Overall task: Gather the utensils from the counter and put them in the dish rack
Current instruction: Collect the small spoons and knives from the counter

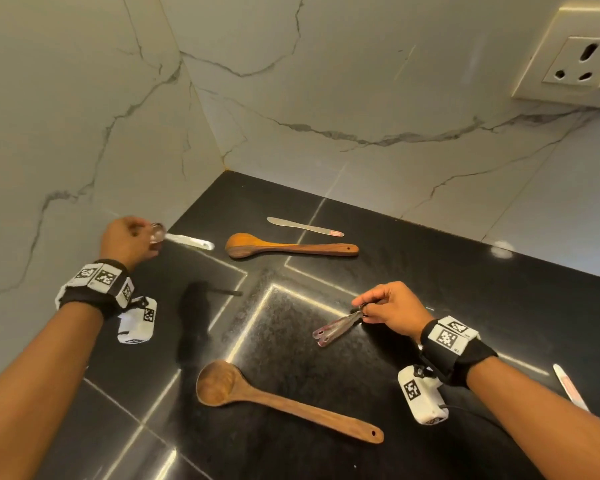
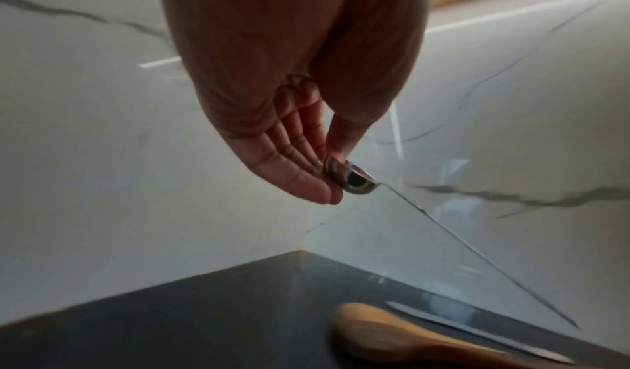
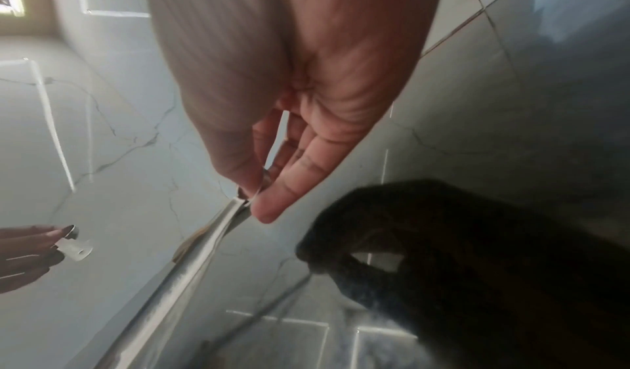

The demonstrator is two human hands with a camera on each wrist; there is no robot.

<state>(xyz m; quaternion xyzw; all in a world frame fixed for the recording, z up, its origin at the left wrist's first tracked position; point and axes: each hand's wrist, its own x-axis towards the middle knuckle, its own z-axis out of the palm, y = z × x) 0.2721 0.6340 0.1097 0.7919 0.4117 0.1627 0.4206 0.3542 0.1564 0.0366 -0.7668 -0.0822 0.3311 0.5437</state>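
1. We find the left hand raised over the far-left part of the counter, close to the marble wall. Its fingers and thumb pinch the bowl end of a steel spoon; the handle sticks out to the right, clear of the surface.
2. The left wrist view confirms that pinch: the shiny bowl sits between thumb and fingertips.
3. We find the right hand low over the counter's middle-right. Its thumb and fingers pinch one end of two thin steel utensils, held together and slanting down to the left. Blur prevents us from telling whether these are spoons or forks.
4. Lying loose on the counter: a wooden spoon near the back, with a knife just beyond it, apart from it.
5. A wooden ladle lies nearer us, between the two forearms, bowl to the left.
6. A second knife lies at the right edge, partly behind the right forearm.
7. A wall socket is at upper right.
8. The rack shows in none of the views.
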